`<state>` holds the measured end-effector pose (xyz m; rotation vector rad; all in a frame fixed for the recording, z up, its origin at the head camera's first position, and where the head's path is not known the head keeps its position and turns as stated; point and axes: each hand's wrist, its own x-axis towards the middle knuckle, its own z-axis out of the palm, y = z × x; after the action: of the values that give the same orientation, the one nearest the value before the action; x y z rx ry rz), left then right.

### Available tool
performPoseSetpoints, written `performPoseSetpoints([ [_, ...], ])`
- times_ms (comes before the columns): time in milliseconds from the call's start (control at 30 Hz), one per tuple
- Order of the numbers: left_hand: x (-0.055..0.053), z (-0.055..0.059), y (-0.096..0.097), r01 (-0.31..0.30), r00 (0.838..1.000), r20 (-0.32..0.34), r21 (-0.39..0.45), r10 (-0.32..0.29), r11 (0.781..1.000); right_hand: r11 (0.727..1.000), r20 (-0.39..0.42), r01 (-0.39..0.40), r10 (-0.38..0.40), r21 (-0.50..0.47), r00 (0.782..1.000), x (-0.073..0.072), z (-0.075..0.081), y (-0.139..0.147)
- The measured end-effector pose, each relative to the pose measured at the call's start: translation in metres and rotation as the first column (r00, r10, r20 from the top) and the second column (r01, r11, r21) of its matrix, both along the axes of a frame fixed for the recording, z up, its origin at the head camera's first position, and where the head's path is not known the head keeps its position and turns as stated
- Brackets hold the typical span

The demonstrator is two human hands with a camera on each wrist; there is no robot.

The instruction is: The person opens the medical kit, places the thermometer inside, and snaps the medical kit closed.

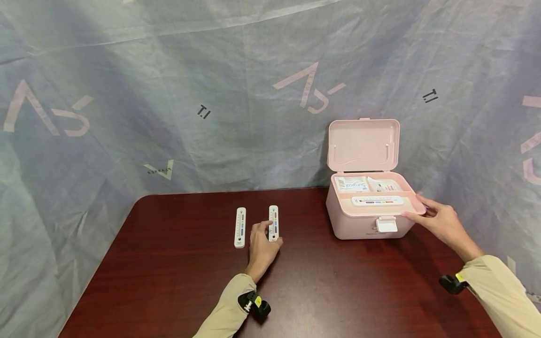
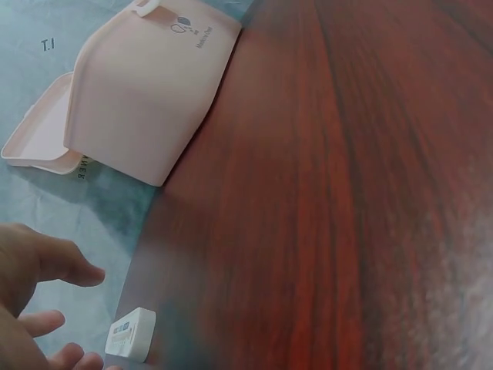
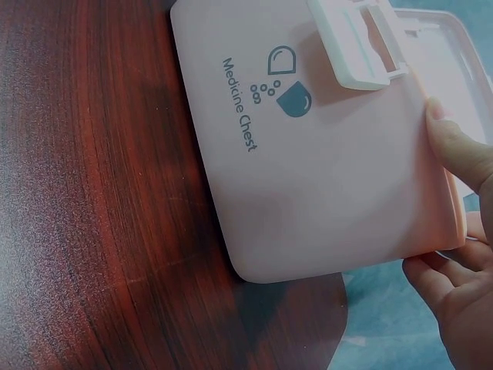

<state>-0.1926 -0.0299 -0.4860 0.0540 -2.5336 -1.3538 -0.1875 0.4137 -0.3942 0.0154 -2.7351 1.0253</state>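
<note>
My left hand (image 1: 263, 249) is spread with loose fingers around the near end of one thermometer (image 1: 275, 220), which lies flat on the table (image 1: 169, 272) at about one o'clock from this hand. My right hand (image 1: 441, 223) grips the front corner of the pink box (image 1: 352, 224), at four o'clock of its rim. A second thermometer (image 1: 239, 227) lies at ten o'clock from my left hand, and a third thermometer (image 1: 377, 201) lies in the front part of the box.

I think the thin thermometer could slip or turn if I pinch only its edge, because it offers little height to the fingers. My left hand could also push the second one if it swings toward ten o'clock. If my right hand pulls too strongly, the box could slide or tip, and its open lid (image 1: 364, 144), at twelve o'clock, could fall.

Only from the head are the packets (image 1: 352, 184) inside the box visible. The left wrist view shows a gap between thumb and thermometer, which from above I cannot judge. The right wrist view makes the words "Medicine Chest" readable.
</note>
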Motion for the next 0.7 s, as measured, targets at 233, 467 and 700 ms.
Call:
performPoseSetpoints([
  [233, -0.001, -0.001, 0.003, -0.01, 0.999, 0.036, -0.02, 0.011, 1.0, 1.0, -0.002, 0.004, -0.004, 0.001, 1.0, 0.0, 0.0, 0.0],
  [467, -0.005, -0.005, 0.004, -0.022, 0.998, 0.061, -0.076, 0.027, 0.997, 1.0, -0.001, 0.003, -0.003, -0.005, 1.0, 0.0, 0.0, 0.0],
  [700, -0.012, -0.003, 0.004, 0.004, 0.993, 0.116, -0.131, 0.012, 0.991, 1.0, -0.006, -0.004, 0.004, -0.012, 1.0, 0.0, -0.002, 0.001],
])
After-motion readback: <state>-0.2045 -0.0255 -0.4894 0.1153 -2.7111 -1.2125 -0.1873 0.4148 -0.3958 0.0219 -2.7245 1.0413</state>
